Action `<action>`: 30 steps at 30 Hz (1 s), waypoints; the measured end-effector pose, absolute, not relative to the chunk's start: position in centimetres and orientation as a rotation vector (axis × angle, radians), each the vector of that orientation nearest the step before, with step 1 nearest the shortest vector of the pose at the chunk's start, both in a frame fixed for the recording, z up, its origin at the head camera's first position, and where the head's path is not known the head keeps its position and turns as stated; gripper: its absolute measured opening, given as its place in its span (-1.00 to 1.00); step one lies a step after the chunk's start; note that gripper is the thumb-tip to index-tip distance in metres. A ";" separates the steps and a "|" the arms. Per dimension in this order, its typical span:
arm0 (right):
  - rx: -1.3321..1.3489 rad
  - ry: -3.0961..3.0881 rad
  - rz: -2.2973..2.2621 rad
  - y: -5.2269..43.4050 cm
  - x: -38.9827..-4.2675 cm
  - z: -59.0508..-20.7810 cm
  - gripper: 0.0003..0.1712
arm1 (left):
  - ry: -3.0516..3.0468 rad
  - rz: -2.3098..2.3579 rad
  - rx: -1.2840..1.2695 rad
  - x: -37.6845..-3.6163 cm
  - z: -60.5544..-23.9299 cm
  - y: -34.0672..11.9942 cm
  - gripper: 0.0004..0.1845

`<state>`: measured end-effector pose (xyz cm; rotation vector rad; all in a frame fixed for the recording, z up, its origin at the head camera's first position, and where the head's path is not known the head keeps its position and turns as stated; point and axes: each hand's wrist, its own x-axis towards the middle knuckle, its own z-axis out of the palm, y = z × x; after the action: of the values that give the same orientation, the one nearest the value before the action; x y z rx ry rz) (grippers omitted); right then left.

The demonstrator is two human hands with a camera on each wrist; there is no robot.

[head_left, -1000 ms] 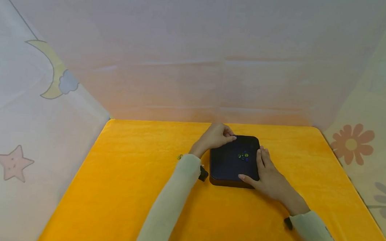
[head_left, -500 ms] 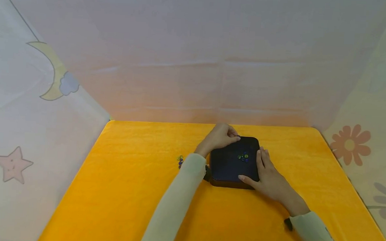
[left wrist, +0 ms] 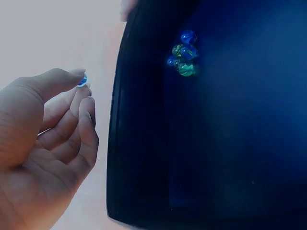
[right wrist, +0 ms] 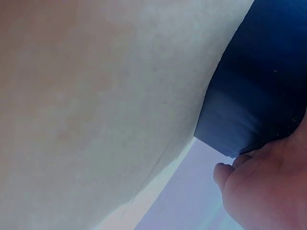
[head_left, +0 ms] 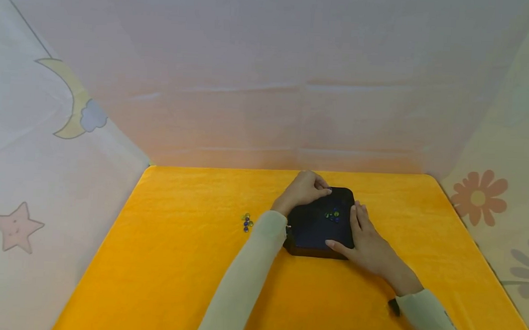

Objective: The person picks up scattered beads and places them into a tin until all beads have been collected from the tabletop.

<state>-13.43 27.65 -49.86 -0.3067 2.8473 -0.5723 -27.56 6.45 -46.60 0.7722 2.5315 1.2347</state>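
Note:
A square black tray (head_left: 308, 232) lies on the yellow cloth, with several blue and green glass marbles (head_left: 332, 215) clustered inside it. My left hand (head_left: 305, 188) is at the tray's back left corner in the head view. Its thumb and fingertips pinch a blue marble (left wrist: 82, 80), which shows beside the tray wall in the left wrist view. Along the tray's right side lies my right hand (head_left: 370, 243), fingers straight against the wall and thumb reaching over the front right part. The right wrist view shows that hand (right wrist: 264, 187) touching the dark tray (right wrist: 259, 91).
Several more blue and yellow-green marbles (head_left: 247, 223) lie on the yellow cloth (head_left: 174, 260), left of my left forearm. Behind the table hangs a pale backdrop (head_left: 267, 110), with printed side panels at left and right.
My left hand has shifted a little to the right with the marble along the tray's back. Its sleeve has uncovered more marbles on the cloth. The right hand stays in place.

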 end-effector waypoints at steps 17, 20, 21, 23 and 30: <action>-0.327 2.857 -0.587 27.2 -13.4 -49.8 0.45 | 2.543 1.149 0.768 -27.9 -46.2 7.8 -0.78; -0.327 2.855 -0.589 27.2 -13.3 -49.8 0.45 | 2.544 1.148 0.763 -28.0 -46.2 8.0 -0.79; -0.330 2.855 -0.589 27.2 -13.3 -49.8 0.45 | 2.544 1.150 0.763 -28.0 -46.2 8.0 -0.79; -0.332 2.855 -0.589 27.1 -13.3 -49.7 0.45 | 2.546 1.146 0.760 -28.0 -46.2 8.0 -0.79; -0.334 2.857 -0.593 27.1 -13.3 -49.8 0.45 | 2.550 1.147 0.745 -28.0 -46.3 7.8 -0.77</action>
<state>-13.28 27.06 -49.84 -0.3337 2.8568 -0.5929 -27.96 7.84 -46.27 0.7450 2.5502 1.1469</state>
